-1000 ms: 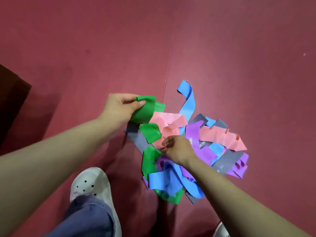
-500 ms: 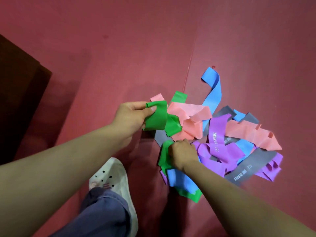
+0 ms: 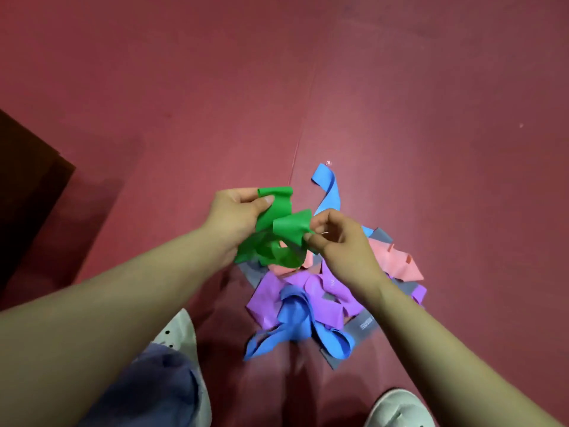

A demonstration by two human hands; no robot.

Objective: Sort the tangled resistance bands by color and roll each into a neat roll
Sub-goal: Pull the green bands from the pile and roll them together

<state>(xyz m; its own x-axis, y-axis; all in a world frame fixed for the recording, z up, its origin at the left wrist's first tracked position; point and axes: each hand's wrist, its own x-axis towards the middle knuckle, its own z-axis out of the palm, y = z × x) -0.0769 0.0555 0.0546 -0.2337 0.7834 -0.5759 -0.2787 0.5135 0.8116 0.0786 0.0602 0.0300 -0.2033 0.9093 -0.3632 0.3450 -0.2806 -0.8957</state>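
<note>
Two hands, one item. Left hand (image 3: 237, 217): end of the green band (image 3: 277, 238) is pinched under the thumb. Right hand (image 3: 341, 241): a fold of it is pinched at the fingertips. The band is held above the far-left edge of the tangled pile (image 3: 308, 306) on the floor (image 3: 400, 118). Advised: loops to be drawn out slowly and flattened before rolling.

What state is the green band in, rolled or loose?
Loose: the green band hangs crumpled between the left hand and right hand, no roll formed.
</note>
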